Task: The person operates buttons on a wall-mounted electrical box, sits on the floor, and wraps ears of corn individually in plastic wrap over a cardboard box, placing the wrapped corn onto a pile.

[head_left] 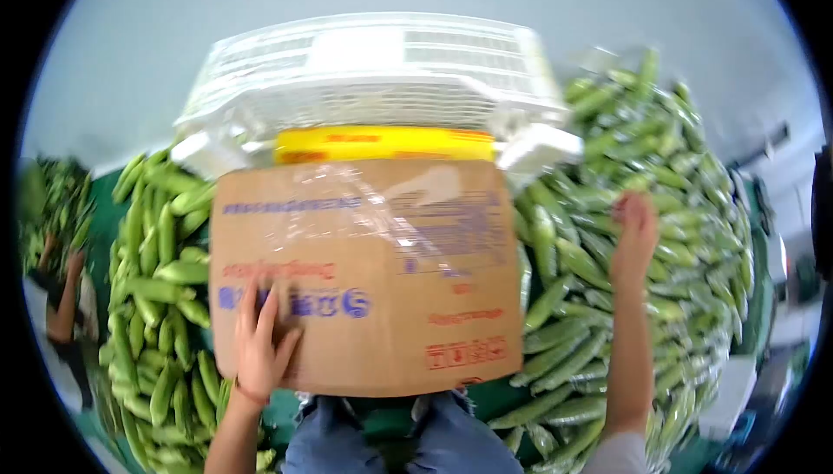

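Observation:
A brown cardboard box with blue and red print and clear tape lies before me. My left hand rests on its lower left part, fingers spread flat. To the right, my right hand is over a pile of long green vegetables wrapped in clear film. Its fingers look curled together, and what they hold, if anything, is hidden and blurred. Unwrapped green vegetables, resembling corn ears in husk, are heaped left of the box.
Behind the box stands a white plastic crate, with a yellow strip along its near side. A green surface shows below. At the far left another person's arm is beside more greens.

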`<state>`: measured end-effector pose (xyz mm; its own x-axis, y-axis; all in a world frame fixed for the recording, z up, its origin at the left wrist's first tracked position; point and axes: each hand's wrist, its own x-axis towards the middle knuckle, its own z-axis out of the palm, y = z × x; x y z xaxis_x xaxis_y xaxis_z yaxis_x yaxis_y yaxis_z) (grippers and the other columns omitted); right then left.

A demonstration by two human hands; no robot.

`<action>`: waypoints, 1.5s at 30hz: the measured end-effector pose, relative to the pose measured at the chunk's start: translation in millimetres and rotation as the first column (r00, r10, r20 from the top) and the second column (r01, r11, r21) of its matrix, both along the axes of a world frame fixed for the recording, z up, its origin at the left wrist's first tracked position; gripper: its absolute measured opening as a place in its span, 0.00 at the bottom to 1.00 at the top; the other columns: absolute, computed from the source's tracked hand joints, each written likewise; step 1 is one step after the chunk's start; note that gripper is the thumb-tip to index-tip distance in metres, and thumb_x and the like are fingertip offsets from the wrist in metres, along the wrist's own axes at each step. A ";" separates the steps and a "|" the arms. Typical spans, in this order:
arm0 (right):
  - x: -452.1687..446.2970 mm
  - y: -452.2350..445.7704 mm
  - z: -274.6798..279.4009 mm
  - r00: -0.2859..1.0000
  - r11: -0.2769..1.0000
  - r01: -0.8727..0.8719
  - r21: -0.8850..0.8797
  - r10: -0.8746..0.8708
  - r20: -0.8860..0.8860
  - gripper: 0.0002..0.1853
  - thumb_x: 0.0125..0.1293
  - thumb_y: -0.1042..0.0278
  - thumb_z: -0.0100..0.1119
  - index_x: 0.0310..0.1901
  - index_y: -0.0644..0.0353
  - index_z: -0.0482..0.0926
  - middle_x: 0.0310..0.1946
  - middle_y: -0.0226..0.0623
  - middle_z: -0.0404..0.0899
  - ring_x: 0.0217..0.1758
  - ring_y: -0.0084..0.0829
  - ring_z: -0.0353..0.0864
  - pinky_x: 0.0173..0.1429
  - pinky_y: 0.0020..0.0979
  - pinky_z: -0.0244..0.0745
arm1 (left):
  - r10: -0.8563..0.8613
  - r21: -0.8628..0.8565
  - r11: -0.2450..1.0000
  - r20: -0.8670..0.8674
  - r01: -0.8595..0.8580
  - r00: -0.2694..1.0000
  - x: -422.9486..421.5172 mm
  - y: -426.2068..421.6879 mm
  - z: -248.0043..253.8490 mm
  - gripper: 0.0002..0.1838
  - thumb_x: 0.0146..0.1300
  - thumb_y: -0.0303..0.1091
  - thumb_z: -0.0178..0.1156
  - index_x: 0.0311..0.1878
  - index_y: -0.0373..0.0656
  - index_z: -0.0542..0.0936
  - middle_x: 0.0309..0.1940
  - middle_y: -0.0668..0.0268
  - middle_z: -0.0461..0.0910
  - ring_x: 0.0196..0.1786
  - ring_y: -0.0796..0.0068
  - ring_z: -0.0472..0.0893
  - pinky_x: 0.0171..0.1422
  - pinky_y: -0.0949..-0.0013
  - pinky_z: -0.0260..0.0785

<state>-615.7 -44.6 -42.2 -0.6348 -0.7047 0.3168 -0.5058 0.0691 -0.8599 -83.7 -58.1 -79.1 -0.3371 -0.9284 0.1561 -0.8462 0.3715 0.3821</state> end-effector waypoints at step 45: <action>242.8 109.8 -33.6 0.711 0.832 -0.214 0.511 0.492 -0.503 0.03 0.63 0.71 0.58 0.36 0.59 0.76 0.31 0.40 0.77 0.38 0.44 0.73 0.50 0.42 0.63 | 0.535 0.468 0.838 -0.807 -0.282 0.249 157.0 106.2 -14.6 0.29 0.59 0.32 0.64 0.63 0.35 0.69 0.58 0.56 0.74 0.54 0.62 0.78 0.57 0.66 0.71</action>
<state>-372.9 65.2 -75.8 -0.0878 -0.9798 0.1799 -0.9504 0.0283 -0.3096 73.3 48.1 -93.7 0.3222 -0.9407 -0.1062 0.0385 -0.0990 0.9943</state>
